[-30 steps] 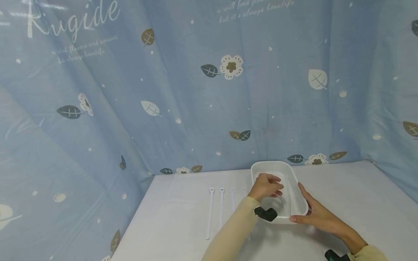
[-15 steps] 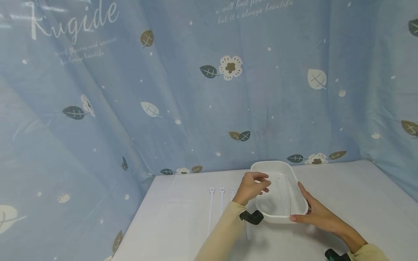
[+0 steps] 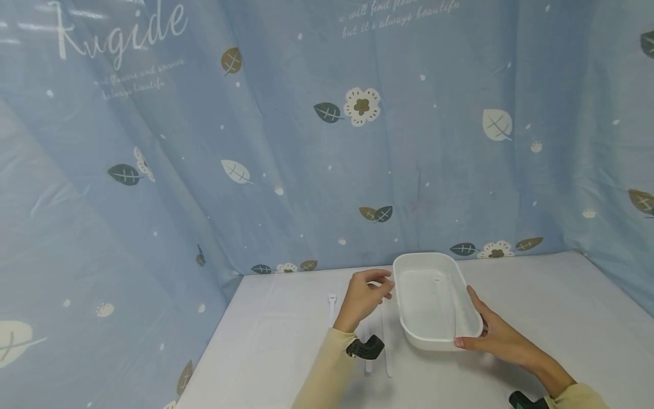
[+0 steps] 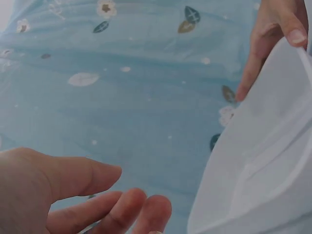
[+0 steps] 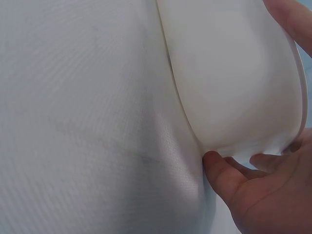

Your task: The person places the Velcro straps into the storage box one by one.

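Note:
A white rectangular plastic box stands on the table, its right near corner gripped by my right hand, thumb at the near rim and fingers along the right side. Inside it lies a white cable tie, faint against the bottom. My left hand hovers just left of the box with fingers loosely bent and nothing between them; the left wrist view shows the thumb apart from the fingertips. Under and beside this hand, more white cable ties lie lengthwise on the table, partly hidden by the hand and sleeve.
A white cloth covers the table. Behind it and to the left hangs a blue curtain with leaves and flowers, meeting the table's back edge close to the box. A black wrist device sits on the left sleeve.
My left hand has moved left, out of the box and past its left rim, uncovering the cable tie inside. The right hand and the box have stayed in place.

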### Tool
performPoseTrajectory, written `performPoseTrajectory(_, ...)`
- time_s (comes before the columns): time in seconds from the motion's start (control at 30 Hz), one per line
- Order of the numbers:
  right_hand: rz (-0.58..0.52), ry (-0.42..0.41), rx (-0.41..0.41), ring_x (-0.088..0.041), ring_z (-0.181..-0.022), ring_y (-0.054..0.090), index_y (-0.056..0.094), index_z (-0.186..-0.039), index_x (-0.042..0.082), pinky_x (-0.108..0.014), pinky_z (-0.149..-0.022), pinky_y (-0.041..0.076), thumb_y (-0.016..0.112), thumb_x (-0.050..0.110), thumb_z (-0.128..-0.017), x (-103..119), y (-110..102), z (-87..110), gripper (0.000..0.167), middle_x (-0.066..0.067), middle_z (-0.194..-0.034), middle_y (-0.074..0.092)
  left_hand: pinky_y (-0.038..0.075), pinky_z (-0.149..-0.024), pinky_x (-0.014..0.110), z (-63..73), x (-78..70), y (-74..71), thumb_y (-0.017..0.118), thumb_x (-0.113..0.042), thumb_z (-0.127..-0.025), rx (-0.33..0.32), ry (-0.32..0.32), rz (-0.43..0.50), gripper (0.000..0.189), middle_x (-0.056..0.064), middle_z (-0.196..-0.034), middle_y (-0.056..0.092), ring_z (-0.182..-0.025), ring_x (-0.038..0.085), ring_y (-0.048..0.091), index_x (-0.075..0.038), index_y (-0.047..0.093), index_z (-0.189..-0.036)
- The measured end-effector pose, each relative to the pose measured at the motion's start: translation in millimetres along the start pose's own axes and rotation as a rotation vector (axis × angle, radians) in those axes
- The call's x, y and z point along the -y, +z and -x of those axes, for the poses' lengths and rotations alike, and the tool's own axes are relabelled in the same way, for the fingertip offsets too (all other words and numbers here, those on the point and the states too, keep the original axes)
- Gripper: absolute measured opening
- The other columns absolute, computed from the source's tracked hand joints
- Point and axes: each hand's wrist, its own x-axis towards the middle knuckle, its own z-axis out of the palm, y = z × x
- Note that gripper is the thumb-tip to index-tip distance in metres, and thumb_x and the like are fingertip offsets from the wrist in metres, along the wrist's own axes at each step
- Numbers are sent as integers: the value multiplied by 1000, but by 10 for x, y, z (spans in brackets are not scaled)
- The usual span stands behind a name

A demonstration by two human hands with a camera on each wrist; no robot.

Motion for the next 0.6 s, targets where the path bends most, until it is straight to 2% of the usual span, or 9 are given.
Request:
performPoseTrajectory(0.17, 2, -2, -1, -54, -134, 52, -16, -162, 2, -37, -87, 59, 79, 24, -90, -13, -3, 2, 122, -43, -164, 8, 58, -67, 20, 92, 45, -166, 71, -24, -98, -27, 3, -3, 29, 6, -100, 74, -76, 8, 73, -10, 74, -123)
performPoseTrajectory(0.4, -5, -6, -7, -57, -134, 50, -16, -162, 1, -45, -89, 59, 79, 23, -90, -13, 5, 11, 122, -43, -164, 5, 57, -67, 20, 184, 83, -388, 71, -23, -98, -77, 25, 2, 29, 14, -107, 74, -82, 22, 77, -8, 73, -123)
performPoseTrajectory(0.6, 6, -10, -11, -56, -134, 51, -16, -162, 0, -41, -87, 59, 80, 23, -90, -2, 5, 13, 122, -43, -164, 7, 57, -67, 20, 256, 100, -544, 70, -19, -99, -125, 22, 16, 31, 17, -112, 73, -86, 29, 77, -5, 71, -127)
